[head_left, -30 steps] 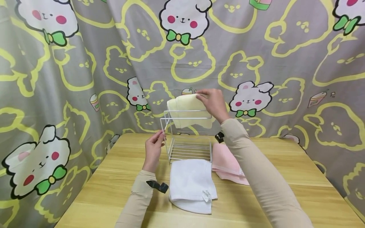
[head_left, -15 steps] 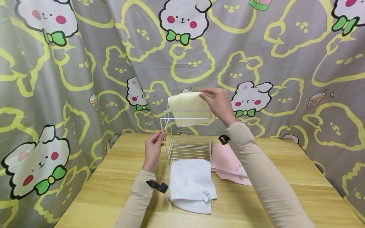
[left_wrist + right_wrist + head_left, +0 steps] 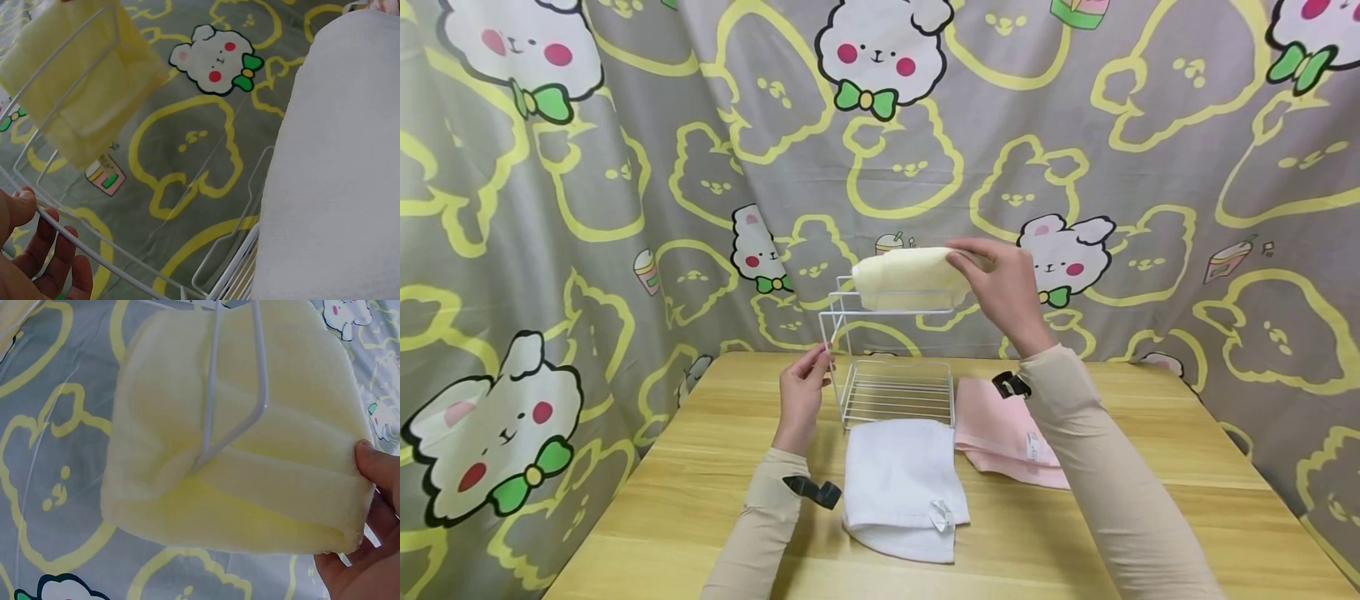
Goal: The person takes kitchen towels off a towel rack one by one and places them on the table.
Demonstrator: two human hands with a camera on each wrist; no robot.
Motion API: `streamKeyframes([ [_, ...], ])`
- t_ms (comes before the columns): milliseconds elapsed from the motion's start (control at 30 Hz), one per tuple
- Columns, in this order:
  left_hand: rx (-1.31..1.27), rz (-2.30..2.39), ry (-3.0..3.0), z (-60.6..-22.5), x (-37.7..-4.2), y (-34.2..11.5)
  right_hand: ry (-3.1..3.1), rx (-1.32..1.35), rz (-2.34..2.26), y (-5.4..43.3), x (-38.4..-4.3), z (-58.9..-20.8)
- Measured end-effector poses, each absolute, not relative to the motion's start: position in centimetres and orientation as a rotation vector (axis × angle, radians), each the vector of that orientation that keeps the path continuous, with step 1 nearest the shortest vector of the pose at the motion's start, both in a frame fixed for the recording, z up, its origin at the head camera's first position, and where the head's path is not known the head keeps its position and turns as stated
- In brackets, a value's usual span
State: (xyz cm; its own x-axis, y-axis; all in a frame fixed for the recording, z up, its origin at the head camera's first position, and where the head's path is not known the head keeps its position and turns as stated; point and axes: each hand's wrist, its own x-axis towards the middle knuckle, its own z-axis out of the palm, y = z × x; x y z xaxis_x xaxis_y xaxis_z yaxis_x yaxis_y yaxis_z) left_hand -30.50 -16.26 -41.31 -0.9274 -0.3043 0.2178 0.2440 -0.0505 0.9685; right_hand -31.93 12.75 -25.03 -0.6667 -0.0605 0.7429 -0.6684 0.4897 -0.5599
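A white wire rack [image 3: 891, 312] stands near the back of the table. My left hand [image 3: 803, 400] pinches its left upright between thumb and fingers, as the left wrist view also shows. My right hand [image 3: 1003, 287] pinches the right end of a folded pale yellow towel [image 3: 906, 275] at the rack's upper bars. In the right wrist view, two joined bars cross in front of the yellow towel [image 3: 162, 425], and a fold bulges around their bend. A white towel [image 3: 902, 492] with a tag is at the rack's front; whether it hangs from the rack is unclear.
A folded pink towel [image 3: 1000, 433] with a label lies right of the rack, partly under the right forearm. The wooden table [image 3: 700, 500] meets a grey cartoon-print curtain [image 3: 662, 150] behind and at the sides. A black strap sits on each wrist.
My right hand has moved right, drawing the yellow towel rightward. Less of the towel now shows below the upper bars. My left hand stays on the upright.
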Motion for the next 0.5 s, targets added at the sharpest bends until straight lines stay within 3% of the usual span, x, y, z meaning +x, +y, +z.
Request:
streamKeyframes([
  [500,0.068,-2.045,-1.858,-41.3,-30.5,-16.3,-1.855,0.567,1.186,14.9,-28.7,-25.7],
])
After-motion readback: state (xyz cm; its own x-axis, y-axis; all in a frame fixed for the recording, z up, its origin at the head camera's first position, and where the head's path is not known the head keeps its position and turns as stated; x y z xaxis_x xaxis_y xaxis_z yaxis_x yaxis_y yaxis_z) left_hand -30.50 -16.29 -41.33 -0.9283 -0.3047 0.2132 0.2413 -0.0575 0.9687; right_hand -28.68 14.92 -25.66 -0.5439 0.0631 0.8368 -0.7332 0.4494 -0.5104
